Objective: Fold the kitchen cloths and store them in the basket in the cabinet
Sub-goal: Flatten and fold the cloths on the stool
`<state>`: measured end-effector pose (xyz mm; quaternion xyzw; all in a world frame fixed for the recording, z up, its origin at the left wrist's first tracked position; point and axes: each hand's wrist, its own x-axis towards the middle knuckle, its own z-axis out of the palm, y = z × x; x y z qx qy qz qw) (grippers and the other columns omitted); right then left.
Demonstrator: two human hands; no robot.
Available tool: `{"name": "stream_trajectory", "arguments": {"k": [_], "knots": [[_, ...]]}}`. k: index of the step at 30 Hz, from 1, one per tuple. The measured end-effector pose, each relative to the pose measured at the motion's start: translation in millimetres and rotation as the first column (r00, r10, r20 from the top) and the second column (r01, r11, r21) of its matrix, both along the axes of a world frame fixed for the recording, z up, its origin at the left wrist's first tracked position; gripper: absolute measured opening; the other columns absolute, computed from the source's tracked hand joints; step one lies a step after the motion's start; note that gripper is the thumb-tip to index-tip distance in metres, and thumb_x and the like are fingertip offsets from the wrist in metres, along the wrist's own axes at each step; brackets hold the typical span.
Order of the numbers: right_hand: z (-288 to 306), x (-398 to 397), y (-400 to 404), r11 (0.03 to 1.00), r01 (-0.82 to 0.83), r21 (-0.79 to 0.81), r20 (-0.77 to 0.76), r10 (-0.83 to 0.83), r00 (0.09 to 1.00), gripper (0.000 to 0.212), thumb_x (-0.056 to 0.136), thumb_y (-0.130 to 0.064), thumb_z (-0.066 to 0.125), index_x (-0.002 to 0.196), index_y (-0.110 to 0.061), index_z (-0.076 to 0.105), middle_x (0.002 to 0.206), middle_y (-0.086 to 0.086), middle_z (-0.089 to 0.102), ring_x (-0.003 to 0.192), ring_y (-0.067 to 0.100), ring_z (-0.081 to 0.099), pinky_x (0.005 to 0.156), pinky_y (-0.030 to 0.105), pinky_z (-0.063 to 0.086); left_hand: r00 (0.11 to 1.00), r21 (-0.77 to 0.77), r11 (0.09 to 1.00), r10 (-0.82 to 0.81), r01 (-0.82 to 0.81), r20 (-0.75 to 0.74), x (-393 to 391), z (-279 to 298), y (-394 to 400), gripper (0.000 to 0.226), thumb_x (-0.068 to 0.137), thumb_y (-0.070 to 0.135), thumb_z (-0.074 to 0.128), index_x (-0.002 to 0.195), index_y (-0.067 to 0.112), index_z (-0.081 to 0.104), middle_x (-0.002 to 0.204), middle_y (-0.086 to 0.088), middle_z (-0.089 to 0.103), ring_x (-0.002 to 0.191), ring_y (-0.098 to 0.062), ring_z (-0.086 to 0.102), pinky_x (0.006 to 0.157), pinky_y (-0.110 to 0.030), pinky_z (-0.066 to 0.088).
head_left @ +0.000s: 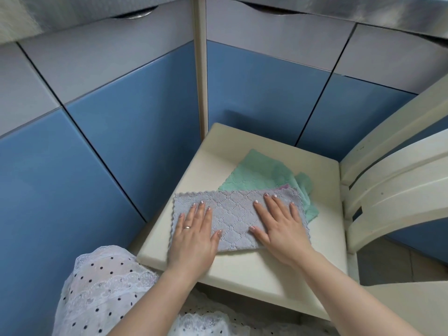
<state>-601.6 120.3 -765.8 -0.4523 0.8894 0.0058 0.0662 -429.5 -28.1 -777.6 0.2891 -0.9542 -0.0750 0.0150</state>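
cabinet fronts [135, 122] are wrapping an inside corner, blue lower panels under grey upper ones, with a cream vertical post [200, 69] running down the corner joint. a cream chair seat [242, 270] is sitting pushed into that corner, its curved slatted backrest [397, 190] arcing along the right edge. soft diffuse light is reflecting off the glossy panels, and a bit of tiled floor [397, 265] is showing under the backrest.

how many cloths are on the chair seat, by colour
grey cloth: 1, under both flat hands
green cloth: 1, partly under the grey one
pink cloth: 1, only a sliver showing
total: 3
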Motion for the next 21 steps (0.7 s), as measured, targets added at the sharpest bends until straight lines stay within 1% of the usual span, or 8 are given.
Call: {"name": "stream_trajectory", "arguments": {"k": [5, 7, 8, 10, 12, 14, 17, 21], "knots": [[5.5, -13.2, 14.8, 0.998, 0.054, 0.029, -0.005, -0.054, 0.999, 0.07, 0.087, -0.068, 0.01, 0.149, -0.035, 0.007, 0.159, -0.004, 0.002, 0.146, 0.015, -0.002, 0.117, 0.043, -0.002, 1.0, -0.011, 1.0, 0.027, -0.027, 0.008, 6.1, 3.2, -6.2, 0.067, 0.094, 0.055, 0.006, 0.15, 0.018, 0.0, 0.158, 0.0, -0.007, 0.146, -0.017, -0.011, 0.111, -0.035, -0.018], [11.1, -13.6, 12.5, 0.999, 0.048, 0.015, -0.03, -0.048, 0.998, 0.066, 0.09, -0.065, 0.02, 0.148, -0.033, 0.019, 0.158, -0.002, 0.015, 0.145, 0.017, 0.01, 0.117, 0.043, 0.005, 1.0, 0.018, 1.0, 0.014, -0.014, -0.012, 5.8, 8.9, -3.8, 0.065, 0.096, 0.053, 0.014, 0.151, 0.019, 0.006, 0.159, 0.0, -0.004, 0.146, -0.018, -0.008, 0.112, -0.038, -0.016], [15.9, -14.1, 9.0, 0.999, 0.04, -0.031, -0.046, -0.041, 0.998, 0.062, 0.091, -0.062, 0.03, 0.143, -0.03, 0.033, 0.154, 0.0, 0.027, 0.142, 0.019, 0.022, 0.116, 0.042, 0.012, 0.999, 0.023, 1.0, -0.018, 0.019, -0.039, 5.4, 13.7, -1.0, 0.062, 0.097, 0.05, 0.023, 0.15, 0.02, 0.015, 0.159, 0.0, 0.005, 0.147, -0.019, -0.002, 0.114, -0.04, -0.012], [25.8, -17.9, -3.6, 0.984, -0.011, -0.18, -0.057, 0.001, 0.998, 0.045, 0.089, -0.048, 0.051, 0.125, -0.022, 0.056, 0.137, 0.001, 0.051, 0.127, 0.023, 0.045, 0.108, 0.04, 0.027, 0.977, -0.005, 0.987, -0.157, 0.158, -0.142, 4.5, 23.3, 10.6, 0.05, 0.091, 0.043, 0.049, 0.137, 0.022, 0.045, 0.148, -0.001, 0.039, 0.14, -0.022, 0.03, 0.116, -0.047, 0.005], [35.2, -21.0, -24.1, 0.962, -0.06, -0.268, -0.012, 0.059, 0.998, 0.035, 0.089, -0.033, 0.058, 0.12, -0.017, 0.061, 0.13, 0.002, 0.057, 0.12, 0.025, 0.052, 0.102, 0.036, 0.033, 0.92, -0.059, 0.955, -0.295, 0.289, -0.26, 3.1, 26.7, 25.0, 0.035, 0.078, 0.039, 0.065, 0.111, 0.028, 0.061, 0.122, 0.005, 0.06, 0.117, -0.016, 0.055, 0.113, -0.047, 0.027], [42.3, -21.7, -48.6, 0.962, -0.117, -0.248, 0.033, 0.129, 0.991, 0.038, 0.091, -0.028, 0.054, 0.128, -0.016, 0.057, 0.133, 0.002, 0.056, 0.121, 0.025, 0.05, 0.101, 0.034, 0.034, 0.903, -0.041, 0.945, -0.322, 0.324, -0.284, 1.3, 27.7, 34.7, 0.031, 0.07, 0.04, 0.07, 0.098, 0.032, 0.063, 0.107, 0.012, 0.062, 0.101, -0.011, 0.06, 0.103, -0.04, 0.038], [46.3, -21.4, -81.2, 0.974, -0.19, -0.121, 0.046, 0.197, 0.979, 0.039, 0.092, -0.033, 0.05, 0.128, -0.019, 0.055, 0.124, 0.004, 0.058, 0.116, 0.028, 0.051, 0.094, 0.034, 0.035, 0.911, -0.018, 0.953, -0.295, 0.302, -0.289, -0.8, 26.1, 36.0, 0.031, 0.066, 0.038, 0.074, 0.095, 0.032, 0.066, 0.098, 0.014, 0.062, 0.094, -0.011, 0.061, 0.092, -0.034, 0.046], [47.0, -22.1, -101.8, 0.976, -0.216, 0.015, 0.071, 0.215, 0.974, 0.03, 0.087, -0.036, 0.055, 0.113, -0.022, 0.061, 0.111, 0.005, 0.058, 0.104, 0.03, 0.054, 0.082, 0.034, 0.038, 0.901, -0.035, 0.962, -0.264, 0.269, -0.345, -1.5, 25.3, 30.9, 0.028, 0.065, 0.035, 0.074, 0.092, 0.031, 0.067, 0.094, 0.013, 0.062, 0.089, -0.013, 0.061, 0.09, -0.03, 0.034]]}}
